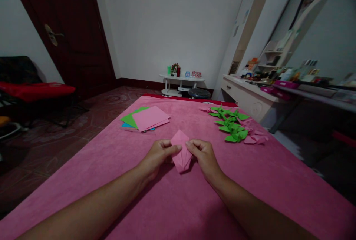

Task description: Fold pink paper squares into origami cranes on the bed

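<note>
One left hand (pixel 157 155) and one right hand (pixel 205 156) share one folded pink paper (pixel 181 160). Near the far-left corner of the surface (pixel 167 210) lies one stack of sheets (pixel 151 117); near the far-right corner, at least three green figures (pixel 237 135) and two pink figures (pixel 255 137) overlap.

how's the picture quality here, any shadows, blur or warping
Head view: dim light, a soft shadow on the pink cloth near the bottom edge; head view: wide-angle distortion, the door leaning at upper left; head view: small bottles at right look smeared, while the folded pink paper between left hand and right hand shows clearer creases.
</note>
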A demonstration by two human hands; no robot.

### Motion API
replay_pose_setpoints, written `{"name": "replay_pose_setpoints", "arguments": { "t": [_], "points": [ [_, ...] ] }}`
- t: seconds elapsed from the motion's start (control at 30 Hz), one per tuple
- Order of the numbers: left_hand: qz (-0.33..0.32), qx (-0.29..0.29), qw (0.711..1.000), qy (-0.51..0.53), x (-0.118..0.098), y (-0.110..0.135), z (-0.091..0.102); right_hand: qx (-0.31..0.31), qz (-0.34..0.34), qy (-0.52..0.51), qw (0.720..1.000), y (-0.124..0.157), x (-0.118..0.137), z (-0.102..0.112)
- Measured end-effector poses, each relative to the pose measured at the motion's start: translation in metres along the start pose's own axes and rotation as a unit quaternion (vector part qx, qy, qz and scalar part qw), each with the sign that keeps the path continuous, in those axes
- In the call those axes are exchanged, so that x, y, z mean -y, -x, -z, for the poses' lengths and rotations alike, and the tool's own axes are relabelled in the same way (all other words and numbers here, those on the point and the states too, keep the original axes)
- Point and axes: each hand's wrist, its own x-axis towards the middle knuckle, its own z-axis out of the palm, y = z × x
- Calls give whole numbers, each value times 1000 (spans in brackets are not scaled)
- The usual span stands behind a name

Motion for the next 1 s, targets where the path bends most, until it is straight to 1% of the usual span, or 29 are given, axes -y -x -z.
{"name": "replay_pose_setpoints", "arguments": {
  "t": [0.13, 0.3, 0.53, 0.63, 0.8, 0.9, 1.0],
  "points": [
    [7, 14, 1000, 14, -2, 0, 2, 16, 1, 4, 1000, 1, -2, 1],
    [-16, 26, 999, 13, -2, -1, 3, 7, 2, -24, 1000, 5, 1, 0],
    [-35, 13, 999, -2, 3, -3, 3, -11, 36, 0, 999, 5, 9, -1],
    [-28, 21, 999, 5, 3, -1, 2, -7, 36, 2, 999, 6, 8, -1],
    [-7, 42, 999, 16, 0, 1, 2, 3, 28, -28, 999, 7, 4, -2],
    [-19, 28, 999, 15, 0, 1, 2, 12, 36, -45, 998, 8, 6, -3],
    [-39, 10, 999, 9, 2, -1, 4, 15, 44, -35, 998, 8, 8, -3]
  ]
}}
